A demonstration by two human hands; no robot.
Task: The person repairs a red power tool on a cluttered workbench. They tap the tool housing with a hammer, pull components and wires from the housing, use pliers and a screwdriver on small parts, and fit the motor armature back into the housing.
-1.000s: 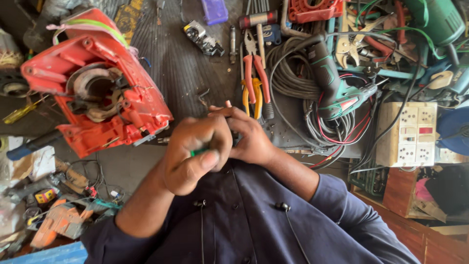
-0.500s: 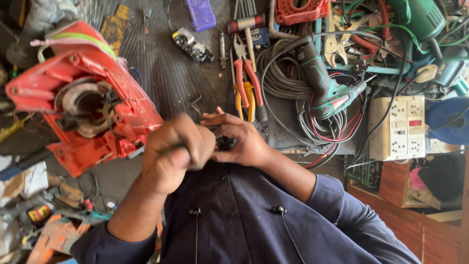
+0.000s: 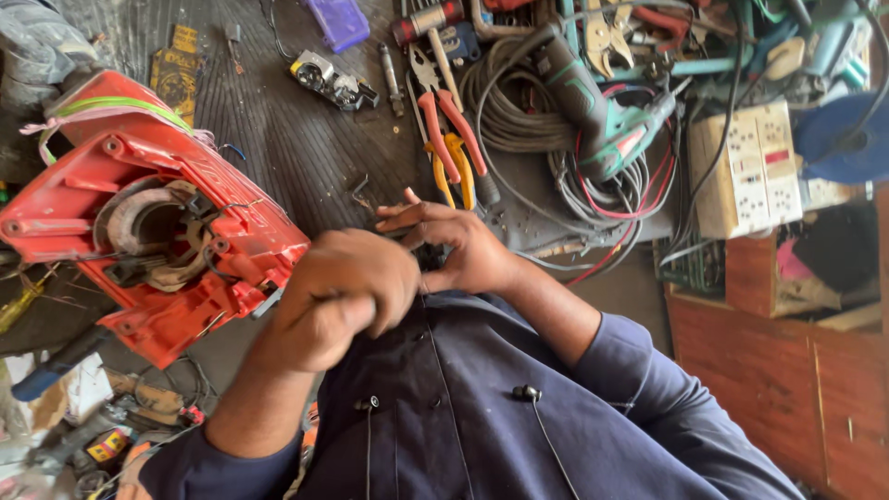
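Two hands together at chest: left hand point(image 3: 347, 296) fisted, contents hidden; right hand point(image 3: 454, 245) pinching small dark part point(image 3: 429, 257). Red tool housing point(image 3: 157, 218) just left of left hand; pliers point(image 3: 449, 130) beyond right hand on tabletop point(image 3: 296, 139).

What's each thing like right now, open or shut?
red tool housing: open, insides showing.
left hand: closed in a fist.
right hand: fingers curled round small dark part.
grey cable: coiled up.
green power tool: lying on the cable.

Bare mat strip point(image 3: 296, 139) ahead passable; red housing point(image 3: 157, 222) blocks one side, pliers point(image 3: 449, 130) and cable coil point(image 3: 519, 111) other.
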